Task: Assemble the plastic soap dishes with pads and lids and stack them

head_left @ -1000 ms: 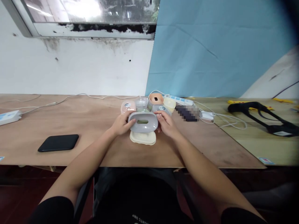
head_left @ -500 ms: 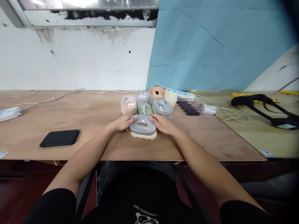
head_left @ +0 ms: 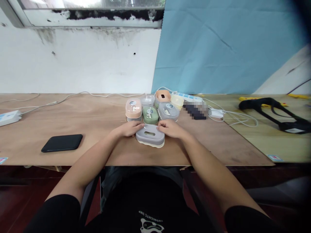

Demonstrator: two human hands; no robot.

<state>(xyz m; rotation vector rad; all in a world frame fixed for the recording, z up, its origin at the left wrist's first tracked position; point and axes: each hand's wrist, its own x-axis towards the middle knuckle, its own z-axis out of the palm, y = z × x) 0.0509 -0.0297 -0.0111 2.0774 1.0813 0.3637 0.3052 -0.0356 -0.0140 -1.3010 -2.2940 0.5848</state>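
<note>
A grey lid (head_left: 150,136) with an oval slot lies on a cream container base (head_left: 155,144) near the table's front edge. My left hand (head_left: 128,128) presses its far left corner with curled fingers. My right hand (head_left: 170,127) presses its far right corner the same way. Just behind stand several small lidded containers: a pink one (head_left: 133,109), a green one (head_left: 150,114), a grey one (head_left: 168,111), an orange one (head_left: 162,96) and a pale yellow one (head_left: 177,100).
A black phone (head_left: 62,142) lies flat at the left of the wooden table (head_left: 92,129). White power strips (head_left: 9,117) and cables run along the back. A black strap-like tool (head_left: 274,111) rests on the lighter table at right.
The grey lid, held tilted above the cream base a second ago, has come down onto it. Both hands moved to its far corners and press down.
</note>
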